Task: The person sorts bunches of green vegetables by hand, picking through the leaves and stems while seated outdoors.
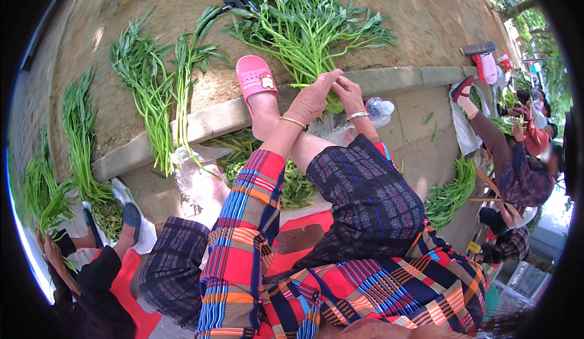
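Observation:
Both my hands meet at the stem ends of a large bunch of water spinach, whose leaves spread away over the bare ground. My left hand, with a gold-coloured bracelet at its wrist, closes around the stems. Against it, my right hand wears a silver-coloured bracelet and also grips the stems. Cut stem ends poke out between the hands; most fingertips are hidden. My foot in a pink slipper rests beside the bunch at the stone kerb. Below my forearms, loose leaves lie on plastic sheeting.
Two smaller bundles lean over the kerb on the left. A plastic bottle stands near my right wrist. A black metal stand touches the leaves. At far left a person's hands hold greens; several people sit at right.

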Demonstrator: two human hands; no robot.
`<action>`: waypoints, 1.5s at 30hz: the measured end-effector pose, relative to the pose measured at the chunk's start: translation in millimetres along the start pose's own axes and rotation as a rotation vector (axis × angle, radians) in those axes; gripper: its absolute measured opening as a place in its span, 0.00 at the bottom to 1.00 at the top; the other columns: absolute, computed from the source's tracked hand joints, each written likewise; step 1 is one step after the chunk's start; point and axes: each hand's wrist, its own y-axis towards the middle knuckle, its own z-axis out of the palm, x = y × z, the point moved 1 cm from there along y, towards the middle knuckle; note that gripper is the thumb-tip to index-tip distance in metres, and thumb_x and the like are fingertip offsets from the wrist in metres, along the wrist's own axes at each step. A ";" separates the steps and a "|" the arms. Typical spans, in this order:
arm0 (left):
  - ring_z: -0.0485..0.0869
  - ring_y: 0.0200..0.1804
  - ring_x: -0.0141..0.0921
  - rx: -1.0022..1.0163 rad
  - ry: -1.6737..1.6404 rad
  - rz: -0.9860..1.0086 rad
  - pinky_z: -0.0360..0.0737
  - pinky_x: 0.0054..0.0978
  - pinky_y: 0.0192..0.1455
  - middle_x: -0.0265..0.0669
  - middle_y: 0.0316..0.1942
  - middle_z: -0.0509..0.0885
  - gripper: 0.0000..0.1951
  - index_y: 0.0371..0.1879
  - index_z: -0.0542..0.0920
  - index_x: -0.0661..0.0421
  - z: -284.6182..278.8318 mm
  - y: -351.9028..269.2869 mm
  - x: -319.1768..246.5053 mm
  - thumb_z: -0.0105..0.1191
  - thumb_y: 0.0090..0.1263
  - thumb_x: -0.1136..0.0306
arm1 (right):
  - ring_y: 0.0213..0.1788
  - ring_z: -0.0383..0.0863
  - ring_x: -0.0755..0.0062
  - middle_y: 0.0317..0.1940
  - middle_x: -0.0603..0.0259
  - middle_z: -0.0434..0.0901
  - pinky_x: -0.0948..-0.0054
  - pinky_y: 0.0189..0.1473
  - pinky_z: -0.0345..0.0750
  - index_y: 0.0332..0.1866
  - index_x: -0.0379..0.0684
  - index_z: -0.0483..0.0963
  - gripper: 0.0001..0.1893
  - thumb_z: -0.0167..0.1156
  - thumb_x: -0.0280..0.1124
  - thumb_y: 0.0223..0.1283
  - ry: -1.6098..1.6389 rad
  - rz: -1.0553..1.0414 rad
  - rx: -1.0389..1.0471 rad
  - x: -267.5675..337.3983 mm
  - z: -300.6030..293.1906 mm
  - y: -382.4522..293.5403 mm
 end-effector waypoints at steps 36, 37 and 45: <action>0.74 0.26 0.29 -0.423 -0.360 -0.806 0.71 0.25 0.30 0.34 0.24 0.75 0.17 0.43 0.70 0.61 11.8 -23.8 62.4 0.53 0.56 0.66 | 0.52 0.68 0.45 0.49 0.41 0.67 0.49 0.58 0.57 0.67 0.35 0.41 0.68 0.70 0.60 0.17 -0.792 0.228 0.085 15.9 18.4 10.3; 0.71 0.24 0.25 -0.414 -0.390 -0.844 0.69 0.22 0.26 0.32 0.23 0.73 0.18 0.44 0.70 0.61 12.8 -23.9 61.7 0.52 0.56 0.66 | 0.52 0.68 0.45 0.49 0.41 0.67 0.50 0.57 0.58 0.67 0.35 0.41 0.68 0.70 0.60 0.17 -0.791 0.230 0.081 13.2 17.1 9.3; 0.71 0.52 0.43 -0.441 -0.105 -0.611 0.66 0.32 0.53 0.54 0.49 0.71 0.33 0.59 0.56 0.66 9.2 -5.0 46.1 0.51 0.57 0.64 | 0.50 0.67 0.46 0.50 0.41 0.66 0.54 0.55 0.60 0.67 0.36 0.40 0.69 0.70 0.61 0.16 -0.743 0.237 0.060 10.2 21.0 7.3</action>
